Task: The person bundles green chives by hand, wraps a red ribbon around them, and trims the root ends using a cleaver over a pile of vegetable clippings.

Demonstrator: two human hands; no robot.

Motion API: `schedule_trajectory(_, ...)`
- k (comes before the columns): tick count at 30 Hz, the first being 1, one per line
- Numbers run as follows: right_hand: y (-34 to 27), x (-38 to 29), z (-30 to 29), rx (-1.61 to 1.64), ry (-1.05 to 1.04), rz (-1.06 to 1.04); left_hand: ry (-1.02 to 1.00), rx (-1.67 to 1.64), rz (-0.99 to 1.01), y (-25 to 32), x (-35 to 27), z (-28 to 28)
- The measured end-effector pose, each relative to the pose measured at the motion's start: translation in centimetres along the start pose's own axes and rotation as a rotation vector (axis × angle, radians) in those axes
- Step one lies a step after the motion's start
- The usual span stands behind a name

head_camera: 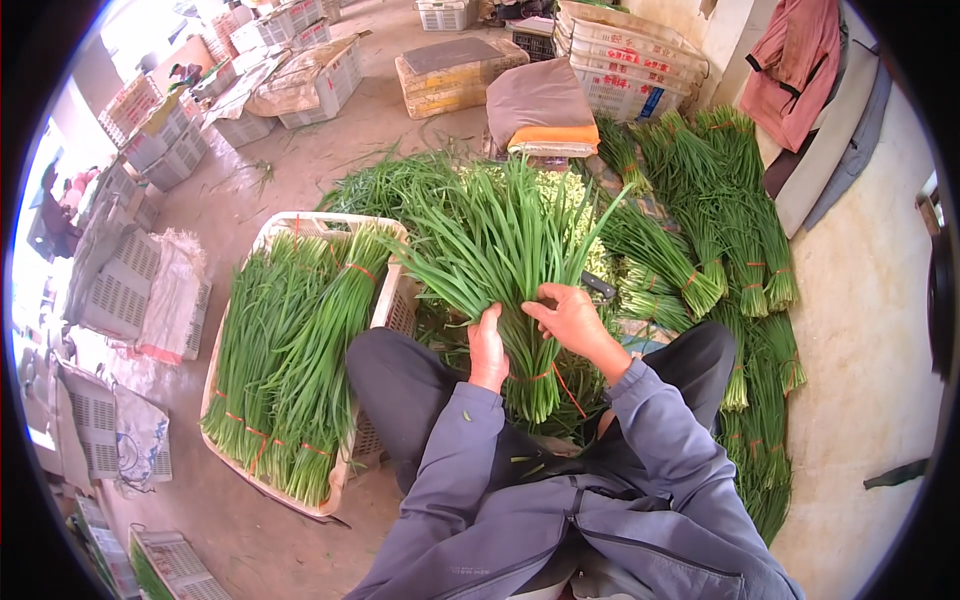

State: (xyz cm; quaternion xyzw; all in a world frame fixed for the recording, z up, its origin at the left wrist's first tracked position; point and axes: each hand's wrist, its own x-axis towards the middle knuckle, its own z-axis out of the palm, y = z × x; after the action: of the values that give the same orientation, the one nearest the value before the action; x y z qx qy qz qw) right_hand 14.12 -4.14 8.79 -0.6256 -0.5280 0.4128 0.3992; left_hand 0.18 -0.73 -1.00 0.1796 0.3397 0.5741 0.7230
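A bunch of garlic chives (510, 255) stands over my lap, leaves fanned out away from me and stem ends toward me. A red tie (534, 375) circles its lower stems, with one loose end hanging to the right. My left hand (489, 349) holds the bunch from the left side, thumb against the leaves. On the other side, my right hand (571, 319) has bent fingers at the leaves; whether a leaf is pinched between them is unclear. Just beyond the right hand lies a knife (598, 285) with a dark handle.
Tied chive bunches fill a white plastic crate (410, 300) at my left. More tied bunches (742, 217) lie along the wall at right. Loose chives (397, 184) are heaped ahead, before a cushion (540, 101) and stacked baskets (630, 64). Jackets (799, 75) hang at upper right.
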Motion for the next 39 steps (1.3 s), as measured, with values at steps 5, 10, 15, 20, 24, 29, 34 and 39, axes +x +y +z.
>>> schedule_trajectory(5, 1.6, 0.5, -1.3, 0.038, 0.038, 0.018, -0.029, -0.011, -0.035, -0.6, 0.3, -0.1)
schedule_trajectory(10, 0.7, 0.1, -2.0, -0.034, -0.075, 0.081, -0.052, 0.018, -0.026, -0.9, 0.5, -0.6)
schedule_trajectory(15, 0.2, 0.5, -3.7, -0.432, 0.319, -0.104, -0.06, 0.106, 0.026, -1.6, 0.3, -0.4)
schedule_trajectory(20, -5.2, 0.8, -3.2, -0.261, 0.33, -0.461, -0.129, 0.221, 0.084, -1.6, 0.2, -0.9)
schedule_trajectory(24, -8.3, 4.1, -4.7, -0.48, 0.345, -0.822, -0.191, 0.28, 0.113, -2.1, -0.3, -0.6)
schedule_trajectory(29, -10.7, 8.1, -6.3, -0.926, 0.23, -0.846, -0.266, 0.278, 0.13, -2.5, -0.9, 0.1)
schedule_trajectory(34, -10.6, 10.2, -5.6, -1.037, 0.211, -0.68, -0.299, 0.341, 0.128, -3.0, -1.0, -0.5)
schedule_trajectory(39, -11.5, 9.3, -9.1, -0.706, 0.5, -0.721, -0.344, 0.401, 0.078, -3.3, -0.9, -1.2)
